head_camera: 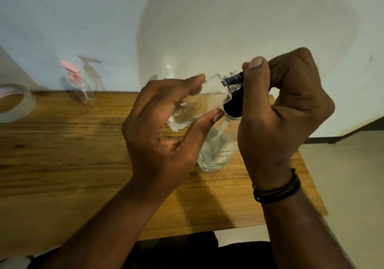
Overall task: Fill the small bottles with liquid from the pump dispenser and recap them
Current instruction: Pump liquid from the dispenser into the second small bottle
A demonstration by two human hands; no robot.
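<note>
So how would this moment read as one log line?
left hand: holds small bottle, tilted | right hand: pinches black cap at its neck | pump dispenser: on table

Both forearms are bare, with no sleeve showing anywhere along them. The right wrist carries a black band — it looks like two or three thin dark cords or straps lying side by side, with a small knot or bead showing at its upper edge. The left wrist, across from the band, wears nothing. No ring shows on the fingers of the left hand or the right hand. Below the band, at the bottom edge — dark clothing, its details lost in shadow.
</note>
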